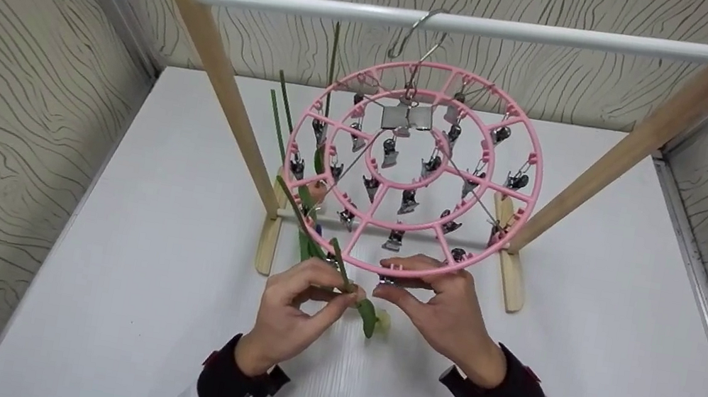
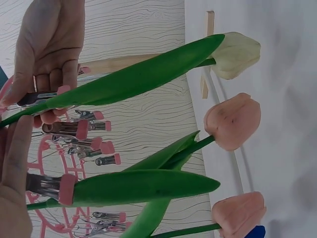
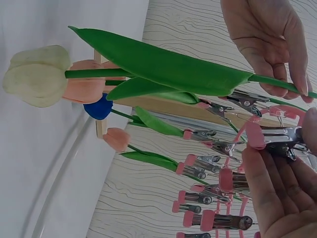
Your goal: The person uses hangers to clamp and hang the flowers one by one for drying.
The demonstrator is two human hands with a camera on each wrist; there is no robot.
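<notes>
**A:** While the round pink clip hanger hangs from the white rail in the upper middle of the head view, what are the hands doing below it?

**B:** Left hand has its fingers curled in, pinching the green stem of the cream tulip just under the hanger's lower rim. The bloom sits right between both hands, slightly lower.

**A:** And the right one?

**B:** Right hand pinches a metal clip at the bottom rim, thumb and fingers narrowly closed on it, nearly touching the left fingertips. In the left wrist view, pink tulips already hang on neighbouring clips, at centre right.
</notes>
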